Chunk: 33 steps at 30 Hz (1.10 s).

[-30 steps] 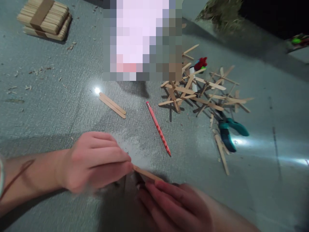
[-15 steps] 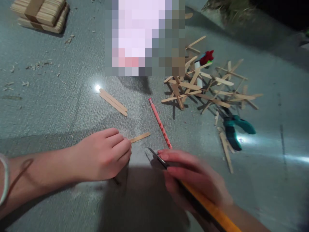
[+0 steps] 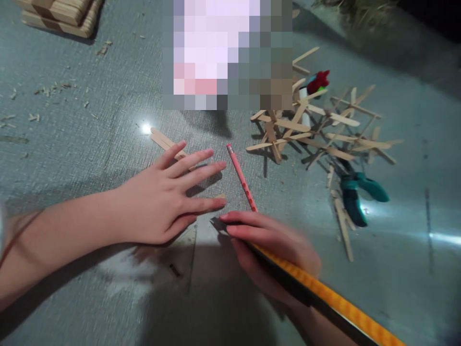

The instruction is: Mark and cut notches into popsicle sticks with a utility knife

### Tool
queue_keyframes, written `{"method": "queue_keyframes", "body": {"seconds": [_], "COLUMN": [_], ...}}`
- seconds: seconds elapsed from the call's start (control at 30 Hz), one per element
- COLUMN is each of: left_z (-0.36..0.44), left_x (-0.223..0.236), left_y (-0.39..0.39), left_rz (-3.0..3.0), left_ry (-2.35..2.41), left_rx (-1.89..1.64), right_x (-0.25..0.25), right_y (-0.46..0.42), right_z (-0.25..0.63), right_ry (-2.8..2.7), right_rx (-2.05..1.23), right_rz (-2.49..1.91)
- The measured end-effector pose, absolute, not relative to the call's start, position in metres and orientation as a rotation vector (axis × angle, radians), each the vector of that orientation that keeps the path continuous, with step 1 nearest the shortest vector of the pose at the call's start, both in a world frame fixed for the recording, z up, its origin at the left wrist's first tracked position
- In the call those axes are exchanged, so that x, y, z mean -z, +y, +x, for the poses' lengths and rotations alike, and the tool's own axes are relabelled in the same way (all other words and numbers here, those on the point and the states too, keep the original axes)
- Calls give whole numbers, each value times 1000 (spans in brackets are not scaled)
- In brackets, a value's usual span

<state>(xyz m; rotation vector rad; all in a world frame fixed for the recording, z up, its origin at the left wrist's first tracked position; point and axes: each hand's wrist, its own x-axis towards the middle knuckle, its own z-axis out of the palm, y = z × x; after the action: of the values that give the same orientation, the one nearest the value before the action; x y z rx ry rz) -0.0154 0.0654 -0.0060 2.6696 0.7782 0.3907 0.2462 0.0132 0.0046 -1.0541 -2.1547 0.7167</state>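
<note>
My left hand lies palm down with its fingers spread. Under its index finger the tip of a craft stick peeks out; the rest is covered. Two craft sticks lie side by side, partly behind the ring and little fingers. My right hand, somewhat blurred, is closed around a utility knife with a yellow and black handle. Its blade points left, close to my left thumb and index finger. A pink pencil lies just beyond my right fingers.
Assembled craft sticks form a loose lattice at the right, near a red object. Green-handled pliers lie beside them. Bundled sticks sit far left, and wood scraps are scattered below. A pixelated patch hides the top middle.
My left hand has gone from a closed grip on the craft stick to spread fingers over it. My right hand has moved slightly left with the knife, its handle now lower.
</note>
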Motion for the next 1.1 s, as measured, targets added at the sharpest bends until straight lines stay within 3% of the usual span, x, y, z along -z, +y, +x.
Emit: {"method": "queue_keyframes", "body": {"seconds": [1.1], "left_z": [-17], "left_x": [12], "left_y": [74], "left_rz": [2657], "left_ry": [837], "left_rx": [-224], "right_x": [-1], "right_y": [21], "right_z": [232], "right_ry": [-2119], "right_rx": [-837], "right_rz": [-1054]}}
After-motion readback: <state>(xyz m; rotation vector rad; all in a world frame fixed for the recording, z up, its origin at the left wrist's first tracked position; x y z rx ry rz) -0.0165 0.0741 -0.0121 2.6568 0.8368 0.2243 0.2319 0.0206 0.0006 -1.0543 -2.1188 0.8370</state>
